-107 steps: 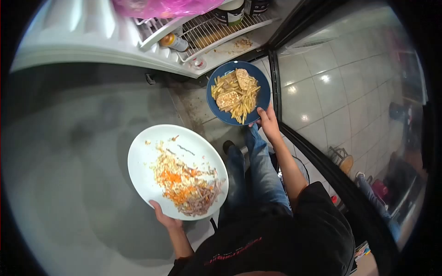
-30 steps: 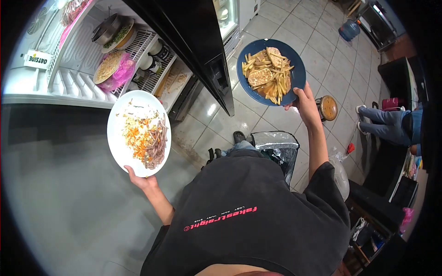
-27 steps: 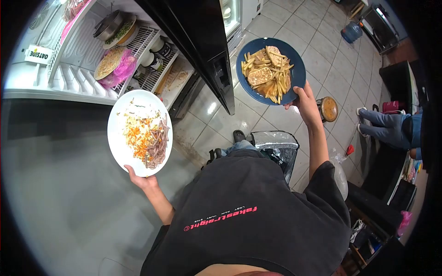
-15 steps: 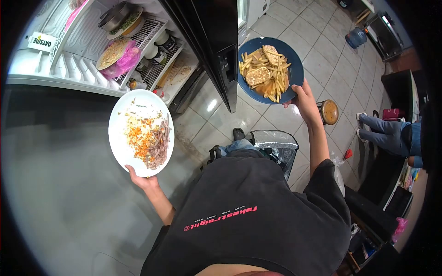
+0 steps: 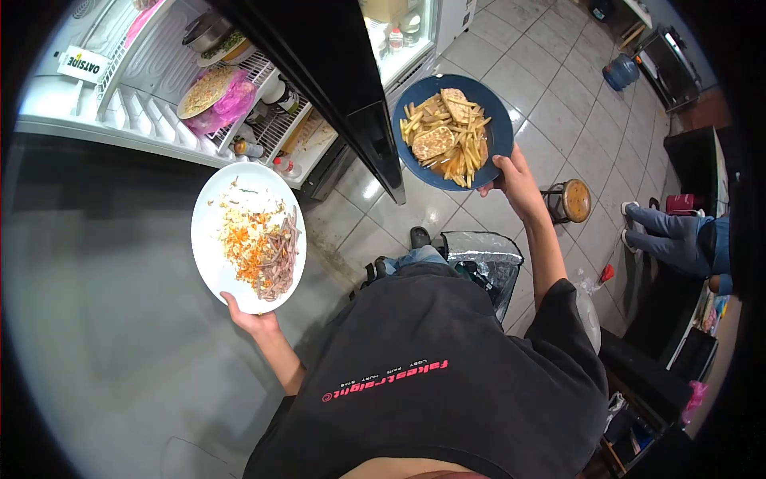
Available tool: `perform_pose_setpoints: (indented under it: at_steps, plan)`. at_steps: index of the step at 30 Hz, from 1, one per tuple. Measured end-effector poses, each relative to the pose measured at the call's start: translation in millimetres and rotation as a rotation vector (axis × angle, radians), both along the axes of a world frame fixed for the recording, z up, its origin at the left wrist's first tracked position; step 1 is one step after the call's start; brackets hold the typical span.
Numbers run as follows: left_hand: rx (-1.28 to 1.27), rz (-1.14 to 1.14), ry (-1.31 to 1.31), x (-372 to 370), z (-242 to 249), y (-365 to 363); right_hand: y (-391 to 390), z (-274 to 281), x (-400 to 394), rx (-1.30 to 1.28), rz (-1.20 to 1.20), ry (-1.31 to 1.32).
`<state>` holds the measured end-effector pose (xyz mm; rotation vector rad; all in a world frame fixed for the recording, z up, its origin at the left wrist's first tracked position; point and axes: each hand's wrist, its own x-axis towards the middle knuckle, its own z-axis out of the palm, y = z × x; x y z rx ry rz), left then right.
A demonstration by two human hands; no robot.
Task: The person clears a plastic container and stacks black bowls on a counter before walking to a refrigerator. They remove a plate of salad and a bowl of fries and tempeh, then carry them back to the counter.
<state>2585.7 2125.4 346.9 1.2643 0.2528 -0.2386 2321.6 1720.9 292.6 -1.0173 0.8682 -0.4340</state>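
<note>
My left hand (image 5: 254, 318) grips the near rim of a white oval plate (image 5: 209, 267), thumb on top and fingers underneath. Chopped pale and orange food and brownish-pink strips (image 5: 275, 267) lie on it. In my right hand (image 5: 515, 182) is a dark blue round plate (image 5: 499, 120), pinched at its near-right rim. It carries fries (image 5: 459, 164) and two browned slabs (image 5: 433, 142) over an orange-brown sauce. The white plate is just in front of an open fridge (image 5: 48, 126); the blue one is beside a dark fridge door (image 5: 351, 88).
Inside the fridge are a pink-bagged plate (image 5: 227, 100), a metal pot (image 5: 206, 32) and bottles. A lit glass-front cabinet (image 5: 431, 36) stands beyond the door. On the tiled floor are a silver-lined bag (image 5: 487, 243) and a round stool (image 5: 576, 199). Another person (image 5: 674, 235) is at right.
The dark door now covers more of the fridge, and more of the lit cabinet shows. The blue plate has shifted slightly left and down in view. Both hands keep their hold.
</note>
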Motion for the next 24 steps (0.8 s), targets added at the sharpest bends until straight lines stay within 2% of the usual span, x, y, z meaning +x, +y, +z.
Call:
perform_pose_setpoints:
  at_steps: [10,15,24]
  plan:
    - [-0.086,0.014,0.039,22.9,-31.5,23.5,16.4,-16.3,72.4,0.077,0.161,-0.016]
    - [-0.092,0.051,0.047,21.2,-31.3,21.5,9.5,-15.6,110.3,0.102,0.197,0.023]
    - [-0.100,0.066,0.037,14.4,-34.1,12.6,-6.7,-32.7,130.2,0.124,0.276,0.018]
